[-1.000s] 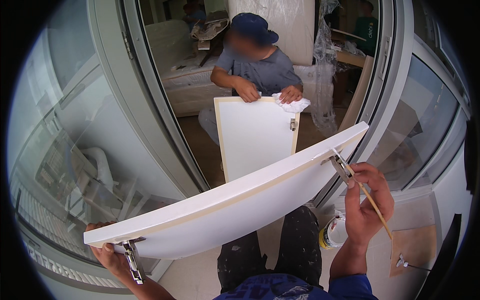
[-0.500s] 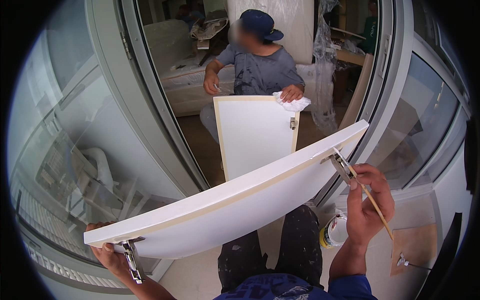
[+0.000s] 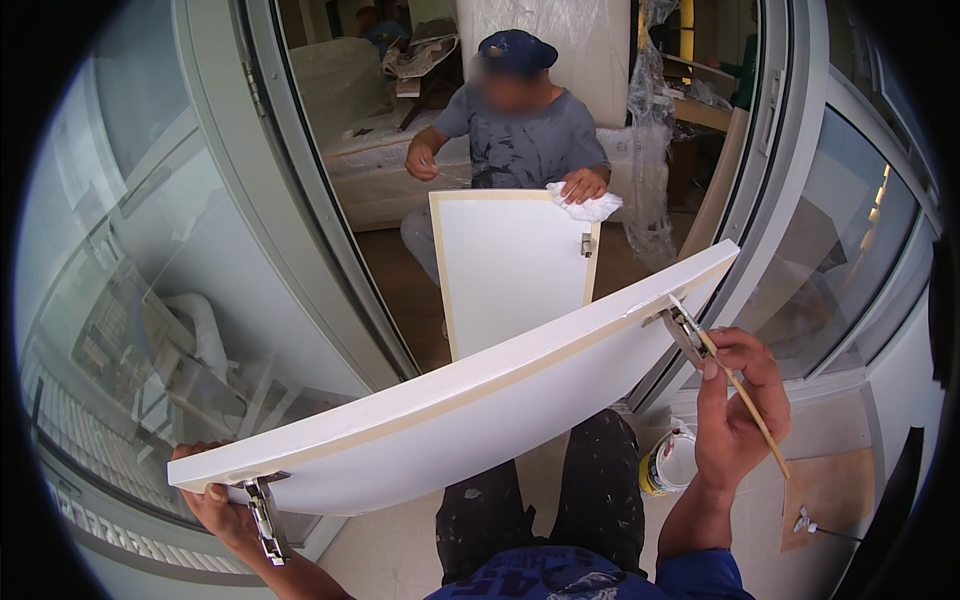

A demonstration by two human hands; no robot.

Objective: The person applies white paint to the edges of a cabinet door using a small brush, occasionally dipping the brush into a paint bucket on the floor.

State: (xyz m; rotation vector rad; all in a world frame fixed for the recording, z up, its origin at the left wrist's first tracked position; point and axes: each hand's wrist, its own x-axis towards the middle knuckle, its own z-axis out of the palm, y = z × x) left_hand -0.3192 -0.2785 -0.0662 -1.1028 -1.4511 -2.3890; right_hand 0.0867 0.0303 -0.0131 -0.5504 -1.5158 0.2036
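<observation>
- The long white cabinet door (image 3: 450, 420) lies across the person's lap, running from 8 o'clock up to 2 o'clock, its tan edge turned upward; held this way, that narrow edge faces the eyes and sits within reach of the brush.
- The left hand (image 3: 215, 500) is at 8 o'clock under the low end, fingers curled around the panel's corner beside the metal hinge (image 3: 262, 515); it props the board so it does not tip.
- The right hand (image 3: 738, 400) is at 3 o'clock, fingers pinched around a thin wooden-handled brush (image 3: 745, 405), its tip by the upper hinge (image 3: 683, 328), near the panel's far end.
- A small paint can (image 3: 668, 462) stands on the floor at 4 o'clock, just beside the right knee, close for dipping.
- At 12 o'clock a second person sits holding a smaller white door (image 3: 510, 265) upright, one hand resting a white rag (image 3: 583, 205) on its top edge.
- A sliding glass door frame (image 3: 300, 190) separates the two.
</observation>
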